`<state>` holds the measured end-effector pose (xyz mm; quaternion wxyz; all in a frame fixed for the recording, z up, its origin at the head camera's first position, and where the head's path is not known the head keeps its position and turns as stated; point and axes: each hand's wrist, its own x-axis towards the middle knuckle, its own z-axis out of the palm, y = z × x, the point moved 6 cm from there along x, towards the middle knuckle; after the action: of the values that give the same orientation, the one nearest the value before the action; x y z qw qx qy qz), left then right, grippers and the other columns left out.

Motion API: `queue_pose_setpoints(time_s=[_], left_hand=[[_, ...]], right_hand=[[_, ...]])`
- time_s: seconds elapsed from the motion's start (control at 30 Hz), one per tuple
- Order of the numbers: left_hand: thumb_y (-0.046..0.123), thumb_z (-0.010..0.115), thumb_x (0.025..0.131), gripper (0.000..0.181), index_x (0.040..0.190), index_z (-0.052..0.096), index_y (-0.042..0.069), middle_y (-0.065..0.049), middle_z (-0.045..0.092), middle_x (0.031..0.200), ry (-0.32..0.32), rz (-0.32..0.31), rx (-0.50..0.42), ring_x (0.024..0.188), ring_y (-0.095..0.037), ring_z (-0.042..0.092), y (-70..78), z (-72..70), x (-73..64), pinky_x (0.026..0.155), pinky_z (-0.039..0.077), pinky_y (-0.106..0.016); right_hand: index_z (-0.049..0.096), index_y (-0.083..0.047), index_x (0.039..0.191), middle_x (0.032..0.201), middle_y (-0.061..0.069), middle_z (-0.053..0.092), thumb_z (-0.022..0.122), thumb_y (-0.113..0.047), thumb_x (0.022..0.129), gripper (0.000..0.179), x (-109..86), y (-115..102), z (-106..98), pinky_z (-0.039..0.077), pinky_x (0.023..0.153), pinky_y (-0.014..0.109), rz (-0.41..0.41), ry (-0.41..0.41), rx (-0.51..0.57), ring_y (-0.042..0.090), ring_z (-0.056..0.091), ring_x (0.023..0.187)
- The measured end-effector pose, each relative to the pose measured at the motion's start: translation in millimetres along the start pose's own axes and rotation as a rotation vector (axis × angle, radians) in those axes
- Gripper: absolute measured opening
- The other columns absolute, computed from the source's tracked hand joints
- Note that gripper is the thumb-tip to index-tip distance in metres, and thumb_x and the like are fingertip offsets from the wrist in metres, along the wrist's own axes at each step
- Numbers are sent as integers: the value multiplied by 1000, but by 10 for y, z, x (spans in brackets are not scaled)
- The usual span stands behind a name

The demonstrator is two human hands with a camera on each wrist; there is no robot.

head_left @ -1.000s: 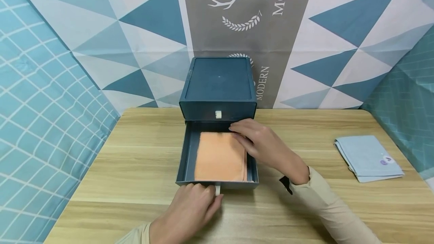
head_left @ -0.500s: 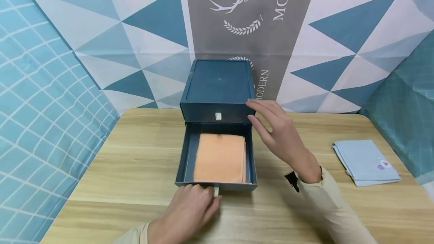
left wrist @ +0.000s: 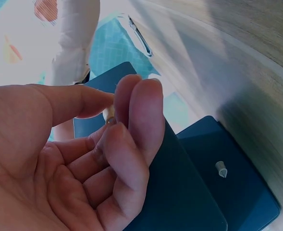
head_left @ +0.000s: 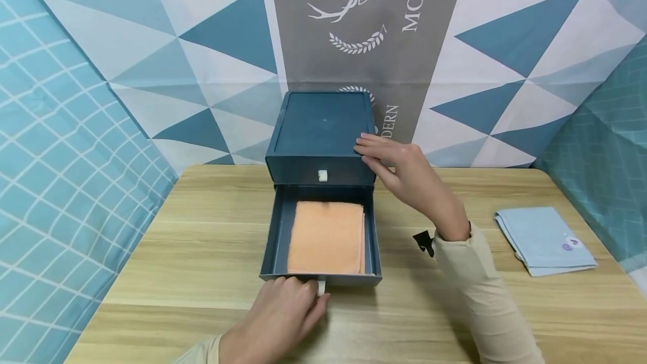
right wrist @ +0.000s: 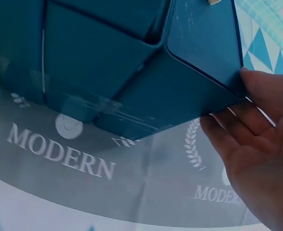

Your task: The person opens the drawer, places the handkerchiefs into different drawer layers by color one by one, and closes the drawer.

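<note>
The left hand (head_left: pixel 275 313) pinches the white pull tab (head_left: pixel 321 287) at six o'clock on the extended lower drawer (head_left: pixel 354 280); the right hand (head_left: pixel 406 168) pinches the drawer cabinet (head_left: pixel 323 122) at its four o'clock corner. Bracing there should let the drawer slide squarely, with the folded orange towel (head_left: pixel 326 237) flat inside.

The right hand (head_left: pixel 410 176) has left the drawer (head_left: pixel 349 280) and its cloth (head_left: pixel 326 237). Its fingers (head_left: pixel 378 151) now touch an upper corner of the cabinet (head_left: pixel 322 128).

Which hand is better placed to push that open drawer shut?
Probably the left hand: it holds the white tab on the open drawer, while the right hand touches the cabinet higher up.
</note>
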<state>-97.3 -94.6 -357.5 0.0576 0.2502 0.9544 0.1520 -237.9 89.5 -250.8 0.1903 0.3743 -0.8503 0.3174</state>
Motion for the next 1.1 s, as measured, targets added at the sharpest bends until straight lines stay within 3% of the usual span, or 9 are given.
queue_pose_setpoints(time_s=[0.27,0.7,0.97,1.1], left_hand=[[27,64,96,29,69,60,19,14,40,54,16,10,-4,46,-1,38,12,-20,-10,43,34,-20],[25,63,96,31,67,54,20,15,37,54,77,27,-10,46,1,35,22,-86,-56,42,30,-20],[26,62,96,39,61,46,22,16,35,49,81,-9,-11,41,2,31,35,-117,-66,40,27,-20],[26,62,95,39,59,47,22,16,34,48,115,-22,4,41,3,30,40,-146,-76,39,26,-20]], right_hand=[[68,-7,127,134,6,63,65,-8,96,31,-38,39,27,45,103,40,-41,105,17,19,52,133],[71,-7,121,125,7,68,69,-6,93,28,-35,85,-1,47,101,38,-54,156,103,21,57,127],[73,-7,117,120,7,71,72,-4,90,27,-34,112,-16,47,100,36,-61,185,133,21,59,124],[73,-7,117,120,7,70,72,-5,90,27,-26,113,-4,47,101,36,-61,185,137,20,59,124]])
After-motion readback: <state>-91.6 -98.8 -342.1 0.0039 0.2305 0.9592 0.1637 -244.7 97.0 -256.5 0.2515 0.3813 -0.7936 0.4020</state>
